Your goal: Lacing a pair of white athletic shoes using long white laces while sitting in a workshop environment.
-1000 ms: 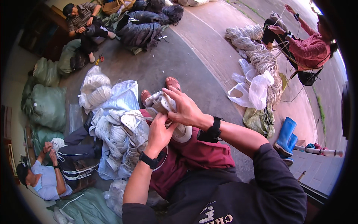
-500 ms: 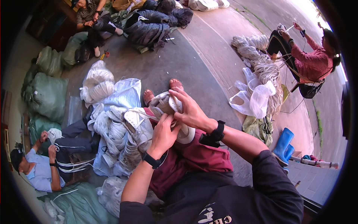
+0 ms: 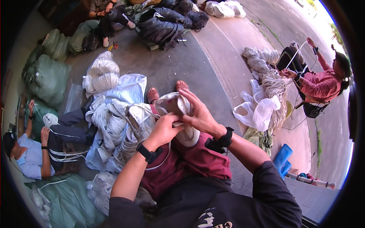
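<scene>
A white sneaker rests on my lap over dark red trousers, its opening facing away from me. My left hand is closed at the sneaker's eyelet area, thumb and fingers together around a lace end. Along the right side, my right hand grips the shoe, its fingers stretched over the eyelet flap and its thumb near the left fingertips. What lies between the fingertips is partly hidden. A white lace hangs in a loop below my left hand. Just left of it lies another white sneaker, with laces over it.
White bundles lie on plastic sheeting at left, near a seated person handling a white piece. At right, another person pulls a lace beside lace bundles. Blue boots, green sacks and black bundles stand around.
My left hand has shifted slightly right and into the shoe's opening. The lace now hangs looped below it. The person at left has raised one hand; the view has shifted slightly.
</scene>
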Demonstrator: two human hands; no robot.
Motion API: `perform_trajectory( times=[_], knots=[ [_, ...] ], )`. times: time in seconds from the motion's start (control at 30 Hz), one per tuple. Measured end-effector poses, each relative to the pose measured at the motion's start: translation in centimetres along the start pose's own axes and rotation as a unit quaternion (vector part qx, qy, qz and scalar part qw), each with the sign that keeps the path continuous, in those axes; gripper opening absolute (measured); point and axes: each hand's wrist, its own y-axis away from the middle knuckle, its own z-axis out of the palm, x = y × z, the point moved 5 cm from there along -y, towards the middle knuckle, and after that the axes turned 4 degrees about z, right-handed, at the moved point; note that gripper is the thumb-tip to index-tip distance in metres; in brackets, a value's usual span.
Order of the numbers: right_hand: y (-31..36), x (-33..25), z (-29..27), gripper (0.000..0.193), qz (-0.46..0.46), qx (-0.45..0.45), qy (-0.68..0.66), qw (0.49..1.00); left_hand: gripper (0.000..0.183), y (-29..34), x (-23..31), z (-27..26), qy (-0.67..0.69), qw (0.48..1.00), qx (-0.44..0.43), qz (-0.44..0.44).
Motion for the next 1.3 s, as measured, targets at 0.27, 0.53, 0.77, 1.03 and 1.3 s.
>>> perform_trajectory(
  times=[0.27, 0.53, 0.77, 1.03, 1.3],
  knots=[
    [-0.5, 0.1, 1.0, 0.080, 0.002, -0.013, -0.004, 1.000, 0.019, 0.6, -1.3, -0.2, -0.085, 0.995, 0.043, 0.043],
    [-0.4, 0.5, 1.6, 0.080, -0.003, -0.018, -0.010, 1.000, 0.025, 0.7, -1.6, -0.5, -0.063, 0.997, 0.019, 0.035],
    [-0.2, 0.2, 2.0, 0.077, -0.007, -0.023, 0.015, 1.000, 0.025, 1.0, -1.6, -0.4, -0.117, 0.991, 0.033, 0.052],
    [0.0, 2.6, 2.1, 0.083, 0.023, -0.054, 0.003, 0.998, 0.015, 2.5, 0.5, -1.6, -0.189, 0.977, 0.096, 0.017],
    [2.5, 2.7, 2.7, 0.096, -0.014, -0.117, 0.032, 0.992, 0.014, 3.3, -0.6, -2.2, -0.217, 0.959, 0.180, 0.011]
  ],
)
